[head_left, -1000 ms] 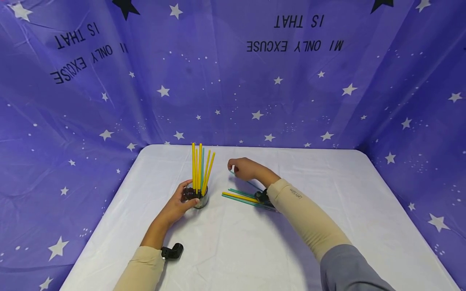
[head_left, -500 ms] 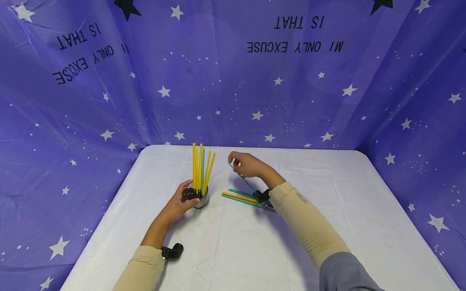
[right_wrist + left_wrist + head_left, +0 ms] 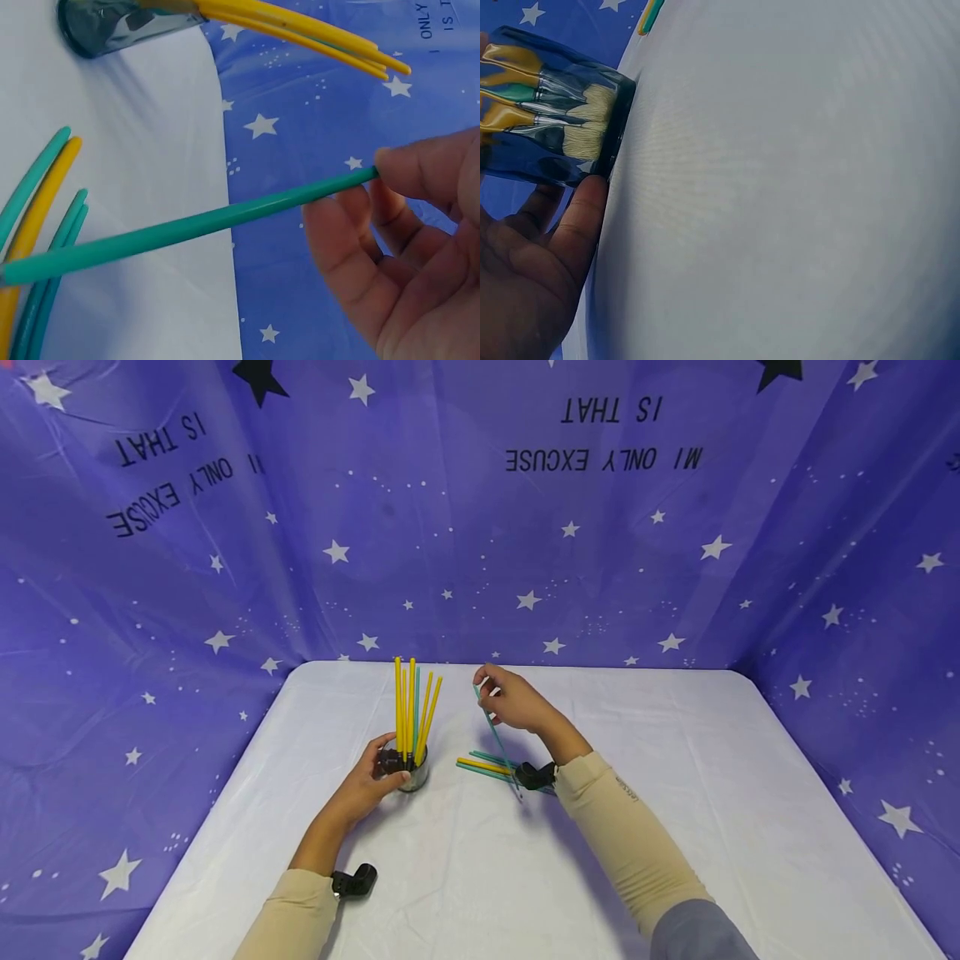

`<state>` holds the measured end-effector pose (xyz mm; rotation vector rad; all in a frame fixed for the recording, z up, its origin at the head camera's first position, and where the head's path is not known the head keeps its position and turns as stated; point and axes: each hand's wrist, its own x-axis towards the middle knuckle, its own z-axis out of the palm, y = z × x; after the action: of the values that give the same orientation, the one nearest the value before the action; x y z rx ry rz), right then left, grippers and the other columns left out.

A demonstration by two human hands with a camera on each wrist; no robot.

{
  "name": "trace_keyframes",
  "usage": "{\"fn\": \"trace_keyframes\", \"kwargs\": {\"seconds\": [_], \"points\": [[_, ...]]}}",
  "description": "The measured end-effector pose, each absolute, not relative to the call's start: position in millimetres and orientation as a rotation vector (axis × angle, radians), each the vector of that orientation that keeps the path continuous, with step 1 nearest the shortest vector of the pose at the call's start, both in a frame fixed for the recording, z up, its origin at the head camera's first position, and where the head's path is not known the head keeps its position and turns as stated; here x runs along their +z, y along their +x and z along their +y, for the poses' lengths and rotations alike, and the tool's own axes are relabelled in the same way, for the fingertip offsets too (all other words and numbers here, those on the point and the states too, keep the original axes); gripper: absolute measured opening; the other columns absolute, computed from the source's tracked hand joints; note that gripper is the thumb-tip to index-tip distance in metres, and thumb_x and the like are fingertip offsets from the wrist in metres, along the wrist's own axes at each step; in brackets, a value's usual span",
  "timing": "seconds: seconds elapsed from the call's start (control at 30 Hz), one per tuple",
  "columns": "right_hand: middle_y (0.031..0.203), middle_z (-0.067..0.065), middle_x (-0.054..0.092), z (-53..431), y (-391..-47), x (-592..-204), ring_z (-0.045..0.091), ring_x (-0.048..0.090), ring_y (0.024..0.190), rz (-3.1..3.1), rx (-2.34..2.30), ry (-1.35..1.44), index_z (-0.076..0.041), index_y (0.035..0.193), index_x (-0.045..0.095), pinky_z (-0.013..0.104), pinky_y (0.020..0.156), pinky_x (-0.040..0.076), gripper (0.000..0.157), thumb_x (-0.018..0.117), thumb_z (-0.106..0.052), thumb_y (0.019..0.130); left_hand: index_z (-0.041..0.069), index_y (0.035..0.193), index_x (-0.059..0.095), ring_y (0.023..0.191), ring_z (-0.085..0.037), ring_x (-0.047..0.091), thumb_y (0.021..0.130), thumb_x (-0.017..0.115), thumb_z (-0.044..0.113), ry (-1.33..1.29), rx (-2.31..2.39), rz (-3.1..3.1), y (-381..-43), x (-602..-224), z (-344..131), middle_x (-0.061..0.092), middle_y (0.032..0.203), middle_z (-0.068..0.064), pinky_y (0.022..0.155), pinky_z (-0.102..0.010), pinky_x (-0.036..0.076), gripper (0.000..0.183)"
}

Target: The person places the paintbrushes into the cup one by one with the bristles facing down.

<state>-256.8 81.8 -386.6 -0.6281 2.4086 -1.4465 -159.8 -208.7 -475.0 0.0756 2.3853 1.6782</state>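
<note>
At the tail of a green brush [image 3: 195, 226], my right grip [image 3: 513, 702] pinches the handle between thumb and fingertips, and the brush slants down to its other end, to the right of the glass [image 3: 124, 30] and apart from it. Held so near the tip, it could swing, I judge, so the pinch should be firm and the wrist turned until the brush hangs steeper. My left grip [image 3: 367, 787] curls round the glass, which stands upright on the surface [image 3: 450, 877]; a steady hold matters, since the tall brushes [image 3: 399, 710] in it look top-heavy. Their bristles point down, so lowering mine bristles first, clear of the yellow handles leaning rightward, seems best. Under my right wrist lie the loose brushes [image 3: 480, 764], three green and one yellow; I would lift the lower end clear of them before moving across.
</note>
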Motion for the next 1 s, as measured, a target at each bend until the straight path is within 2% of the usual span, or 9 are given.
{"fn": "trace_keyframes", "kwargs": {"seconds": [0.2, 0.37, 0.43, 0.73, 1.0], "points": [[0.098, 0.011, 0.05, 78, -253, -382, 0.028, 0.059, 0.082, 2.381, -1.644, -0.579, -0.008, 0.118, 0.049, 0.038, 0.065, 0.055, 0.021, 0.054, -0.003, 0.099, 0.023, 0.155, 0.022, 0.132, -0.039, 0.042, 0.092, 0.072, 0.026, 0.062, 1.667, 2.389, -158, -474, -209, 0.041, 0.146, -0.02, 0.107, -0.061, 0.027, 0.081], [0.101, 0.011, 0.049, 74, -250, -374, 0.028, 0.061, 0.089, 2.342, -1.822, -0.5, -0.01, 0.12, 0.048, 0.044, 0.07, 0.056, 0.024, 0.055, -0.003, 0.098, 0.025, 0.155, 0.022, 0.134, -0.04, 0.04, 0.091, 0.072, 0.025, 0.057, 1.674, 2.384, -159, -474, -208, 0.04, 0.147, -0.02, 0.108, -0.061, 0.026, 0.08], [0.101, 0.011, 0.05, 72, -249, -370, 0.027, 0.061, 0.088, 2.319, -1.903, -0.469, -0.009, 0.119, 0.048, 0.044, 0.071, 0.056, 0.024, 0.055, -0.001, 0.098, 0.025, 0.155, 0.023, 0.134, -0.04, 0.04, 0.091, 0.072, 0.025, 0.058, 1.676, 2.381, -159, -473, -208, 0.04, 0.147, -0.02, 0.108, -0.061, 0.026, 0.08], [0.094, 0.007, 0.047, 55, -246, -356, 0.019, 0.058, 0.077, 2.153, -2.262, -0.414, 0.001, 0.119, 0.044, 0.034, 0.064, 0.056, 0.027, 0.053, 0.008, 0.095, 0.025, 0.154, 0.023, 0.131, -0.039, 0.043, 0.091, 0.072, 0.025, 0.049, 1.667, 2.39, -160, -474, -208, 0.042, 0.145, -0.02, 0.107, -0.06, 0.028, 0.08], [0.095, 0.006, 0.047, 39, -240, -350, 0.017, 0.057, 0.076, 2.059, -2.397, -0.425, 0.0, 0.12, 0.042, 0.034, 0.067, 0.056, 0.028, 0.055, 0.007, 0.096, 0.026, 0.154, 0.024, 0.131, -0.039, 0.043, 0.09, 0.073, 0.023, 0.057, 1.69, 2.378, -159, -475, -208, 0.041, 0.144, -0.02, 0.106, -0.056, 0.03, 0.08]]}}
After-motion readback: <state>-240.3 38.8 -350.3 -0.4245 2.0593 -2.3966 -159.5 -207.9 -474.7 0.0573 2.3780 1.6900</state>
